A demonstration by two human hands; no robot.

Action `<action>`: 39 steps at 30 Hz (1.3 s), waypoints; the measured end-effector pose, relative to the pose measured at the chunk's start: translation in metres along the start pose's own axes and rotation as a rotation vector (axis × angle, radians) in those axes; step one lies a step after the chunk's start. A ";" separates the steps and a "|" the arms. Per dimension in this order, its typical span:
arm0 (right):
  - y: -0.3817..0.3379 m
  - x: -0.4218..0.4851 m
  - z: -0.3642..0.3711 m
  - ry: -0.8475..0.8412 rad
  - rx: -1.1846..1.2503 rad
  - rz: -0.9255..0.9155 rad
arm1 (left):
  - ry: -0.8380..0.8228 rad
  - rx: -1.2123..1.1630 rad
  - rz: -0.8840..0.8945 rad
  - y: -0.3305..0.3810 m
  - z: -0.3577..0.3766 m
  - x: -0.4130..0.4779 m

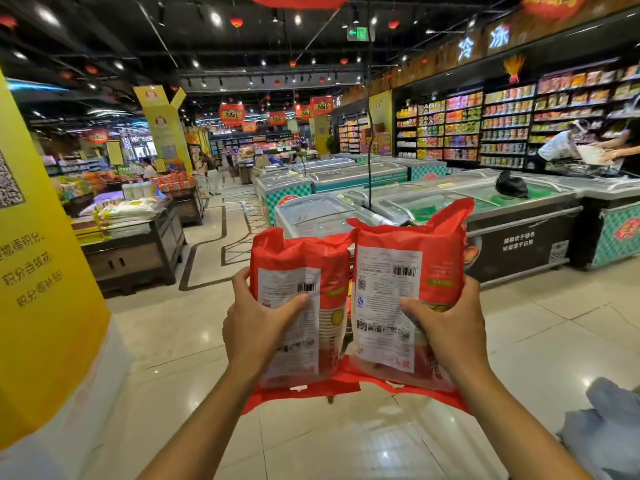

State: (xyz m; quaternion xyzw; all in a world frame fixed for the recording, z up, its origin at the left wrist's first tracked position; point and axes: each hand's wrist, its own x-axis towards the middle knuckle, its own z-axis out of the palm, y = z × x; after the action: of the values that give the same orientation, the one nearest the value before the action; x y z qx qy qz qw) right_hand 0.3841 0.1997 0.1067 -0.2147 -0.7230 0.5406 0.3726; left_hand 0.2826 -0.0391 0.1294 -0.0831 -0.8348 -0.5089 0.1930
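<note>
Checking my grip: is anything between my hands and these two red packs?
Nothing visible. The left hand grips the left red pack directly, and the right hand grips the right red pack the same way.

We stretch both forearms forward, side by side. Our left grip (256, 323) curls round the left packet (298, 258), our right grip (450, 327) round the right packet (398, 244), thumbs in front.

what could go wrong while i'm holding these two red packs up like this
1. Each pack is gripped by one hand only: the left hand holds the left pack, the right hand the right pack; the glossy plastic could slip and drop onto the tiled floor.
2. Raised, they hide the floor ahead, so walking on might bump the freezer chests.
</note>
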 end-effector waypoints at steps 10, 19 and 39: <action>0.018 0.136 0.090 0.107 -0.076 -0.042 | -0.047 -0.093 0.021 -0.032 0.090 0.160; 0.041 0.239 0.144 0.171 -0.107 -0.018 | -0.114 -0.127 0.035 -0.045 0.171 0.270; 0.201 0.570 0.178 0.015 0.015 0.103 | -0.044 -0.053 -0.073 -0.050 0.442 0.455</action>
State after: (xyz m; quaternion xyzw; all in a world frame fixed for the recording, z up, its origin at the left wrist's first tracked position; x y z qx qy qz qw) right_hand -0.1310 0.5606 0.0679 -0.2530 -0.7043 0.5627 0.3512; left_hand -0.2542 0.3009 0.0932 -0.0688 -0.8276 -0.5354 0.1536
